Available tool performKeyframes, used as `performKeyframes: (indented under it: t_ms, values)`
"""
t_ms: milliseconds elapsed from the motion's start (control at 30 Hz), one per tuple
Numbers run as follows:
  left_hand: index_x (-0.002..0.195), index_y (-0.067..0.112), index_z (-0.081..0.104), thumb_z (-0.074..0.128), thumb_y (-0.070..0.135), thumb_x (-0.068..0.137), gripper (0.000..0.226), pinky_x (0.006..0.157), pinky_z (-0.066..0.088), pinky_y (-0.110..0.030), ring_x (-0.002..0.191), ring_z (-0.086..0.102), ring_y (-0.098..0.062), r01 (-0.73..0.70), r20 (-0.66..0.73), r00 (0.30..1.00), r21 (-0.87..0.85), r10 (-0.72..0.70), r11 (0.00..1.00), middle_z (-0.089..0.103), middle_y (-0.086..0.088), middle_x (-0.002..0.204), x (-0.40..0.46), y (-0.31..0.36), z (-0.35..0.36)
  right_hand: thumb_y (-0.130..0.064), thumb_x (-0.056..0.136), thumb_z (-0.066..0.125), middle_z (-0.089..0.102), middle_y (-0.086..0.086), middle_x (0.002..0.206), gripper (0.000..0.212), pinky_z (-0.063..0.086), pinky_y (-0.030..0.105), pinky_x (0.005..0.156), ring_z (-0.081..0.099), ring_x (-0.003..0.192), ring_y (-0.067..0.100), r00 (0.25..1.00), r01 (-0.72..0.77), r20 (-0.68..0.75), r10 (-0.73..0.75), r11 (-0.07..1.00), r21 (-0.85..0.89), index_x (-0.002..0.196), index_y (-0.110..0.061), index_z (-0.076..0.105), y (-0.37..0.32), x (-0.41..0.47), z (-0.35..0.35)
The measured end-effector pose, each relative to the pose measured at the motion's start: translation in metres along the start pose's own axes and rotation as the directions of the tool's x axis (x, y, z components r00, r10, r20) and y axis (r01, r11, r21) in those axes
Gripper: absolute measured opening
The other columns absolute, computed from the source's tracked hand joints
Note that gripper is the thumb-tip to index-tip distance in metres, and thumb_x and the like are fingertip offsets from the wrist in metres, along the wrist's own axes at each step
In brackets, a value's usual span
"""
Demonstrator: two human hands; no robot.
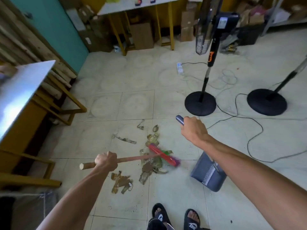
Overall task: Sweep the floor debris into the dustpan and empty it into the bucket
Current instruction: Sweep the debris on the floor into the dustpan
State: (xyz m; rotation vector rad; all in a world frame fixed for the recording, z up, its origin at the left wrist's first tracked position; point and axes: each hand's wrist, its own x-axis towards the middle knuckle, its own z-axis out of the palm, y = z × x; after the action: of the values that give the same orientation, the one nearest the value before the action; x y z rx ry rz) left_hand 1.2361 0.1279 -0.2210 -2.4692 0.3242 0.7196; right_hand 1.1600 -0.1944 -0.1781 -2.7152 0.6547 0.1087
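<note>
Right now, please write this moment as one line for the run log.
left hand: grips broom handle | right hand: holds dustpan handle | debris: on floor, not in dustpan | bucket: not visible

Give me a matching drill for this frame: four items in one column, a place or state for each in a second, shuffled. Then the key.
Items
1. broom
2. dustpan
3. debris
4. fan base

Places or states
A. scattered loose on the tiles around the red brush head
B. its wooden handle gripped by the left hand
C. black disc standing on the floor beyond the right hand
D. blue, its pan low by the floor, its long handle gripped at the top by the right hand

Pairs: 1-B, 2-D, 3-A, 4-C
</note>
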Motion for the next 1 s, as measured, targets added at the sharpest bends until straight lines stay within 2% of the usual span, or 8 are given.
performKeyframes:
  t_ms: [133,300,433,533,633,833,933,1000]
  values:
    - [0.117,0.021,0.065,0.049,0.023,0.095,0.028,0.064,0.049,-0.030,0.092,0.068,-0.022,0.088,0.004,0.996,-0.139,-0.088,0.986,0.067,0.000,0.104,0.018,-0.019,-0.006,-0.012,0.090,0.054,0.066,0.016,0.090,0.018,0.036,0.032,0.057,0.060,0.073,0.034,0.999,0.041,0.003,-0.041,0.999,-0.014,0.102,-0.001,0.061,-0.025,0.021,0.003]
    - [0.115,0.018,0.064,0.049,0.024,0.097,0.024,0.058,0.047,-0.026,0.071,0.058,-0.016,0.170,0.004,0.984,-0.345,-0.180,0.923,0.057,0.002,0.081,0.084,-0.023,-0.021,-0.015,0.092,0.055,0.066,0.016,0.090,0.019,0.036,0.031,0.055,0.058,0.069,0.032,0.998,0.066,-0.001,-0.066,0.997,-0.048,0.103,-0.001,0.062,-0.060,0.070,0.014]
    - [0.125,0.012,0.056,0.048,0.023,0.100,0.028,0.060,0.049,-0.026,0.085,0.066,-0.020,0.118,-0.008,0.991,-0.445,-0.136,0.888,0.064,-0.005,0.099,0.152,-0.015,-0.043,-0.013,0.091,0.056,0.057,0.012,0.078,0.017,0.035,0.030,0.053,0.047,0.062,0.026,0.997,0.077,-0.008,-0.078,0.994,-0.073,0.102,-0.001,0.062,-0.098,0.118,0.020]
    - [0.124,0.008,0.056,0.055,0.024,0.098,0.031,0.040,0.039,-0.022,0.061,0.056,-0.014,0.130,0.045,0.991,-0.549,-0.126,0.825,0.054,-0.002,0.080,0.202,-0.007,-0.056,-0.013,0.092,0.056,0.055,0.010,0.078,0.018,0.037,0.031,0.054,0.049,0.064,0.026,0.993,0.118,0.025,-0.117,0.991,-0.066,0.104,-0.001,0.063,-0.141,0.156,0.025]
    - [0.122,0.007,0.058,0.055,0.019,0.098,0.028,0.034,0.030,-0.023,0.048,0.042,-0.010,0.187,0.118,0.982,-0.581,-0.145,0.793,0.044,-0.002,0.067,0.237,-0.006,-0.063,-0.012,0.092,0.058,0.050,0.007,0.077,0.017,0.035,0.032,0.054,0.050,0.065,0.026,0.988,0.145,0.057,-0.141,0.987,-0.072,0.104,-0.002,0.063,-0.171,0.182,0.033]
    - [0.129,0.001,0.050,0.041,0.024,0.104,0.035,0.056,0.047,-0.023,0.070,0.057,-0.017,0.162,0.155,0.984,-0.585,-0.087,0.794,0.056,-0.006,0.093,0.261,-0.005,-0.048,-0.011,0.091,0.056,0.048,0.007,0.074,0.014,0.033,0.031,0.052,0.048,0.063,0.028,0.983,0.177,0.060,-0.172,0.979,-0.096,0.100,-0.002,0.062,-0.188,0.218,0.042]
    - [0.137,0.002,0.045,0.041,0.019,0.103,0.038,0.047,0.049,-0.020,0.067,0.063,-0.013,0.163,0.167,0.983,-0.573,-0.080,0.803,0.064,-0.008,0.104,0.246,0.001,-0.038,-0.014,0.093,0.055,0.049,0.007,0.075,0.016,0.033,0.030,0.052,0.049,0.063,0.027,0.980,0.192,0.070,-0.186,0.976,-0.099,0.100,-0.002,0.062,-0.187,0.230,0.043]
    - [0.140,0.002,0.042,0.041,0.018,0.103,0.040,0.054,0.054,-0.021,0.074,0.066,-0.012,0.169,0.163,0.982,-0.568,-0.091,0.806,0.064,-0.006,0.104,0.230,0.003,-0.037,-0.016,0.093,0.056,0.049,0.008,0.075,0.017,0.033,0.029,0.052,0.049,0.062,0.027,0.979,0.198,0.075,-0.192,0.977,-0.085,0.100,-0.001,0.062,-0.188,0.235,0.039]
